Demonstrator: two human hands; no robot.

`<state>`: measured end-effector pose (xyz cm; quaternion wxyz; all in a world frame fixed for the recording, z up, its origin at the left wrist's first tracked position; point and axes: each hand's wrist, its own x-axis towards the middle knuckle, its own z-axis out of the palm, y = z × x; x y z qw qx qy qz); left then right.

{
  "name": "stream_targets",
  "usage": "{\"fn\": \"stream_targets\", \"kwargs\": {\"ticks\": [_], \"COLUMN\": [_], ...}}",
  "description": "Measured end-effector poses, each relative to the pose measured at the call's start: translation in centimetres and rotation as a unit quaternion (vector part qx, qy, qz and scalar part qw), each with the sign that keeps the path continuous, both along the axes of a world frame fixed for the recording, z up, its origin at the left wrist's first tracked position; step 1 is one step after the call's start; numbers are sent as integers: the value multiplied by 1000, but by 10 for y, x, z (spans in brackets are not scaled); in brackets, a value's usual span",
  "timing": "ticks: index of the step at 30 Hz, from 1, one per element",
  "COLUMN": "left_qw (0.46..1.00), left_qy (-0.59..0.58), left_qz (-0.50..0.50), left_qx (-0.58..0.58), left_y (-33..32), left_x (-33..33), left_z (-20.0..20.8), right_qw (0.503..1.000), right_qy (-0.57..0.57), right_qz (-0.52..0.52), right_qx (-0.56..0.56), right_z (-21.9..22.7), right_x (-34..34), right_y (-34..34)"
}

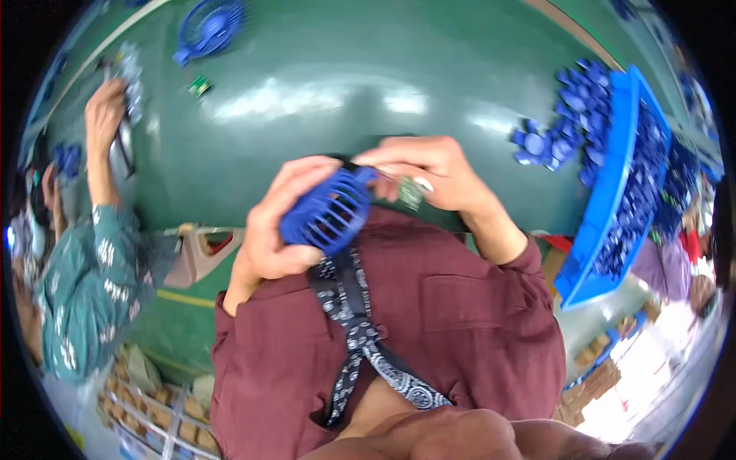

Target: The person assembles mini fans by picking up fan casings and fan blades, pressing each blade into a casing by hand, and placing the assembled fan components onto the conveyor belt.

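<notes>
My left hand point(272, 226) is wrapped around a blue slotted plastic fan housing point(328, 215), its grille of long openings turned up. Against the housing's upper right end, the thumb and fingertips of my right hand point(438, 172) are pinched together; what lies between those tips is hidden. A small green circuit board point(411, 195) shows under my right hand's curled fingers, with a small whitish spot beside it. Both hands are held just above the near edge of the green table point(322, 100).
Ahead on the left lie another blue fan housing point(211, 31) and a green circuit board point(200, 86). On the right, a blue bin point(613, 192) full of small blue parts stands beside a loose pile point(575, 115). A co-worker's hand point(105, 115) works at the left.
</notes>
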<state>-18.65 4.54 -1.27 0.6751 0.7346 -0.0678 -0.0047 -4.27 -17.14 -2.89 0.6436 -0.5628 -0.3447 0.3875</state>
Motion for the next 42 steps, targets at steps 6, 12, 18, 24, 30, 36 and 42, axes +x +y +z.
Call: {"fn": "stream_targets", "kwargs": {"ticks": [6, 12, 18, 24, 30, 36, 42], "left_qw": [836, 825, 899, 902, 913, 905, 930], "left_qy": [218, 209, 213, 196, 160, 172, 141], "left_qz": [149, 55, 152, 249, 214, 238, 221], "left_qx": [-482, -522, -352, -293, -308, -308, -256], "left_y": [-5, -8, -15, -28, -47, -53, -30], "left_x": [5, 23, 34, 55, 58, 56, 62], "left_z": [-4, -5, 5, 2, 7, -12, 6], "right_qw": [875, 640, 693, 796, 771, 798, 817], "right_qy": [-337, -484, -514, -521, -581, -536, -470], "right_qz": [-281, -265, -286, -287, -222, -239, -315], "right_qx": [-207, -535, -417, -111, -135, -137, -110], "right_z": [18, 11, -4, 46, 37, 18, 22], "right_x": [16, 18, 23, -13, -23, -22, 0], "right_y": [-53, -134, -92, -18, 26, 37, 12]}}
